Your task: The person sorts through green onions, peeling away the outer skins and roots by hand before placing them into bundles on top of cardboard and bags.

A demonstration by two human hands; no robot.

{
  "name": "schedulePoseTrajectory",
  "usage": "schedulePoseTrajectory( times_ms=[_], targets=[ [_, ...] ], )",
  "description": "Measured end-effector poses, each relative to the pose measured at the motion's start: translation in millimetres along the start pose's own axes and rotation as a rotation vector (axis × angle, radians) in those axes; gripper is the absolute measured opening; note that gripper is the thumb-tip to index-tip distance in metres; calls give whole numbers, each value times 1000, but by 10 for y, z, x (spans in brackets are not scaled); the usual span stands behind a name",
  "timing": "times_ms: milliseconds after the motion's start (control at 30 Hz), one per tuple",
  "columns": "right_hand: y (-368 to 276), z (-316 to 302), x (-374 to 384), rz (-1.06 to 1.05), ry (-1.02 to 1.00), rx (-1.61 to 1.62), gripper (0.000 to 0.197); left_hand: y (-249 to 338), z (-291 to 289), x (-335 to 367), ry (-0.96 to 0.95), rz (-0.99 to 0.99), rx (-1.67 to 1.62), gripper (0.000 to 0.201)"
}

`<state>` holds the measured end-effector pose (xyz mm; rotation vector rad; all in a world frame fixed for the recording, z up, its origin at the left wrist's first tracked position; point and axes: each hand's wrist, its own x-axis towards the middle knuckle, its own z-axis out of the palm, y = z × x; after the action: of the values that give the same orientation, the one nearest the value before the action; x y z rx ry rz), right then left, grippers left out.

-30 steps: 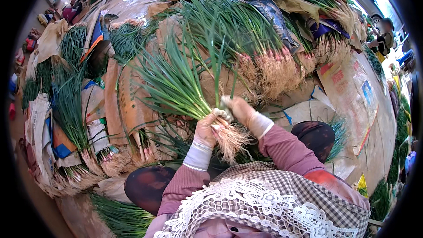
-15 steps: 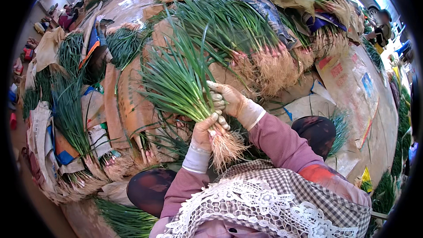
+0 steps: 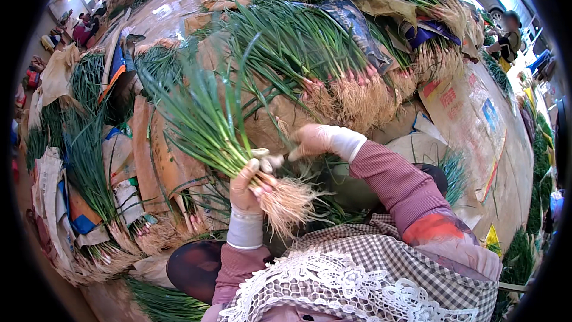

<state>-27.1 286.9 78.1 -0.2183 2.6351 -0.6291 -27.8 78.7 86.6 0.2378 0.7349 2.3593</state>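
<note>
My left hand point(image 3: 249, 188), in a pale glove, is wrapped around a thick bunch of spring onions point(image 3: 217, 134) just above the roots. The green leaves fan out toward the far left. Their pale, stringy roots point(image 3: 290, 203) hang to the right of the fist. My right hand point(image 3: 312, 141), gloved too, is apart from the bunch, a little to its right. Motion smears its fingers, so I cannot tell whether they hold anything. A single thin spring onion point(image 3: 282, 125) with a small rooted end shows just beyond those fingers.
More spring onions point(image 3: 322, 42) lie in a row ahead, roots toward me. Further bunches point(image 3: 89, 149) lie at the left among brown sacks point(image 3: 161, 149). A printed sack point(image 3: 471, 119) is spread at the right. A person point(image 3: 510, 36) is at the far right.
My right hand has let go of the bunch and moved away to the right. My left hand has carried the bunch a little to the left.
</note>
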Motion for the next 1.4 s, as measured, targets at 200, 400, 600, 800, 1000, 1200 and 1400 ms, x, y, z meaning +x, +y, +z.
schedulePoseTrajectory(
  times_ms=[200,400,600,800,1000,1200,1400],
  targets=[
    [202,-630,234,425,692,6,28,-389,-323,59,-27,-151,-381,23],
    [338,-765,82,329,600,132,28,-289,-139,88,-2,-144,-318,26],
    [-183,374,-354,-100,596,315,29,-491,-305,191,118,-190,-205,23],
    [-204,295,-210,249,482,518,43,-623,-298,52,209,-233,-24,19],
    [-286,325,8,107,909,-207,30,-553,-66,20,234,-230,-122,11],
    [-224,209,-29,52,967,656,15,-478,-62,-54,174,-246,-160,10],
    [-472,155,-191,116,613,-112,21,-497,-65,-24,170,-265,-217,10]
  ],
)
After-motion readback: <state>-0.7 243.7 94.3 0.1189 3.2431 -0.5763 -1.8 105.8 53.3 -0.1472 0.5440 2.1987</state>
